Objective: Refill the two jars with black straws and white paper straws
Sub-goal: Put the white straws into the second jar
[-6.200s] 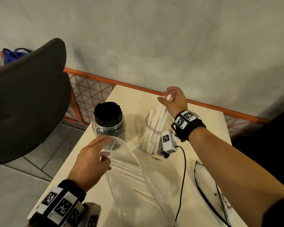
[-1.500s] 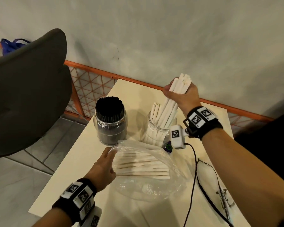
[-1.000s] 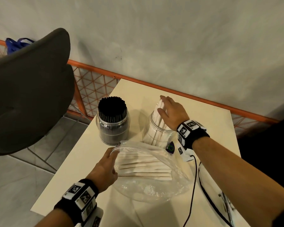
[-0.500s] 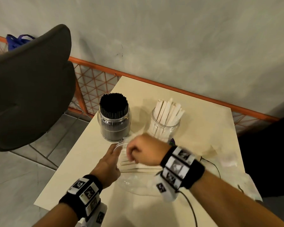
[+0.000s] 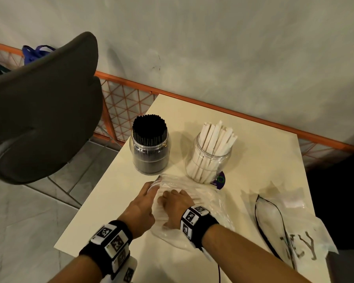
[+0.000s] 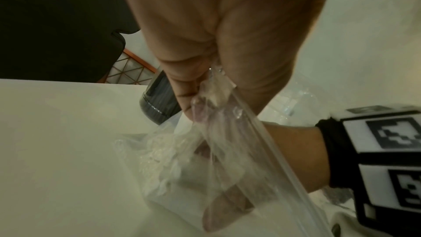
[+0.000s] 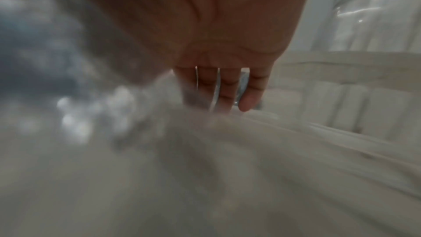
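A jar packed with black straws (image 5: 149, 144) stands at the back left of the cream table (image 5: 264, 160). Beside it stands a jar of white paper straws (image 5: 211, 154), which lean to the right. In front of the jars lies a clear plastic bag (image 5: 208, 201) with white straws (image 7: 341, 107) in it. My left hand (image 5: 143, 205) pinches the bag's rim (image 6: 209, 80) between thumb and fingers and holds its mouth up. My right hand (image 5: 176, 201) is inside the bag, and its straight fingers (image 7: 250, 96) reach over the straws. The black jar (image 6: 157, 100) shows behind my left fingers.
A dark grey chair back (image 5: 39, 119) stands close at the table's left. An orange mesh railing (image 5: 223, 110) runs behind the table along the wall. An empty lettered plastic bag (image 5: 298, 248) and a black cable (image 5: 270, 225) lie at the right. A purple and green disc (image 5: 221, 179) peeks out by the white jar.
My right hand dropped a bundle of white straws into the jar, then came down and went into the bag. My left hand kept its hold on the bag's rim.
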`<state>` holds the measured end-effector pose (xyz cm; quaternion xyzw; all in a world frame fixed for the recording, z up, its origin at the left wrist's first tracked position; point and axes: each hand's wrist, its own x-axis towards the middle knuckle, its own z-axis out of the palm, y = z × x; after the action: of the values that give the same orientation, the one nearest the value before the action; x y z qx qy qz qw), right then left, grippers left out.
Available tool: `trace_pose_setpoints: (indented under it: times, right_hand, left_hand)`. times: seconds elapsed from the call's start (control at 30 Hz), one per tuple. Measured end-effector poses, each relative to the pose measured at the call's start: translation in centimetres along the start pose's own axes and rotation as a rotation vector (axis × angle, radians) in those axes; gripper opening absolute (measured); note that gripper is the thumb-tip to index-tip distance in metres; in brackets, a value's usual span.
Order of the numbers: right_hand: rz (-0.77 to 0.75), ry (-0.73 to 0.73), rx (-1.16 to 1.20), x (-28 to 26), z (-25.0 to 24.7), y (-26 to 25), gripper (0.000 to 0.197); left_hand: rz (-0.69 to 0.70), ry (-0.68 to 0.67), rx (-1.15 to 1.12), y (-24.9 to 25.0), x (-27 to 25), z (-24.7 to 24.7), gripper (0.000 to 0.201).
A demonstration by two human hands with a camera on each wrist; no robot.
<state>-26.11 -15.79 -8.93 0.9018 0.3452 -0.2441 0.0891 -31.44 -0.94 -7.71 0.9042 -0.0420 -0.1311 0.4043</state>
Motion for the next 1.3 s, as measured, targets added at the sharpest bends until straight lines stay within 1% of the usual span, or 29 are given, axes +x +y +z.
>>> trace_pose_setpoints:
  times: [0.07,0.13,0.2,0.37,0.43,0.57,0.7,0.8,0.83,0.9,1.0,1.07,1.13,1.2,1.23,1.3]
  right_hand:
    - [0.01,0.03,-0.007,0.1,0.1,-0.6,0.055]
    - [0.032,0.051,0.054,0.0,0.2,-0.8,0.038]
    - [0.084,0.034,0.135,-0.1,0.0,-0.7,0.03]
    - [0.113,-0.011,0.165,-0.3,0.3,0.0,0.038]
    - [0.148,-0.014,0.203,-0.3,0.5,0.1,0.034]
    - [0.132,-0.003,0.165,-0.4,0.7,0.5,0.035]
    - [0.117,0.056,0.291,-1.1,0.5,1.2,0.034]
    - [0.066,0.176,0.51,-2.1,-0.1,1.7,0.04]
    - [0.026,0.23,0.597,-2.5,-0.4,1.9,0.043]
    - [-0.038,0.285,0.696,-3.5,-1.0,2.0,0.045]
    - [-0.116,0.316,0.796,-5.4,-2.2,1.9,0.03]
    - [-0.149,0.379,0.916,-6.8,-3.5,1.4,0.022]
    - [-0.186,0.473,1.118,-8.3,-5.2,0.6,0.019]
    - [-0.225,0.574,1.323,-9.7,-7.5,-0.1,0.021]
    - [-0.229,0.63,1.397,-10.2,-8.7,-0.3,0.021]
    - [-0.248,0.78,1.502,-11.3,-11.5,-0.2,0.019]
  left_hand:
    - [0.003,0.001,-0.009,0.2,0.2,-0.1,0.084]
    - [0.016,0.009,-0.019,0.3,0.3,-0.2,0.085]
    - [0.049,0.017,-0.032,0.4,0.3,-0.2,0.085]
    - [0.065,0.015,-0.029,0.5,0.3,-0.1,0.088]
    - [0.087,0.017,-0.025,0.3,0.4,0.0,0.09]
    - [0.09,0.012,-0.013,0.1,0.4,0.2,0.09]
    - [0.082,0.012,-0.01,-0.1,0.4,0.1,0.091]
    - [0.076,0.025,0.003,-0.2,0.6,-0.1,0.087]
    - [0.07,0.032,0.004,-0.2,0.7,-0.2,0.086]
    - [0.061,0.05,0.012,-0.4,0.8,-0.5,0.083]
    - [0.07,0.062,0.018,-0.3,1.2,-0.9,0.083]
    - [0.084,0.061,0.032,-0.2,1.4,-0.9,0.08]
    - [0.094,0.06,0.011,-0.3,1.7,-0.6,0.078]
    - [0.116,0.056,-0.005,-0.4,2.0,-0.2,0.086]
    - [0.126,0.053,0.023,-0.2,2.0,-0.1,0.089]
    - [0.106,0.054,0.072,0.3,2.1,0.0,0.086]
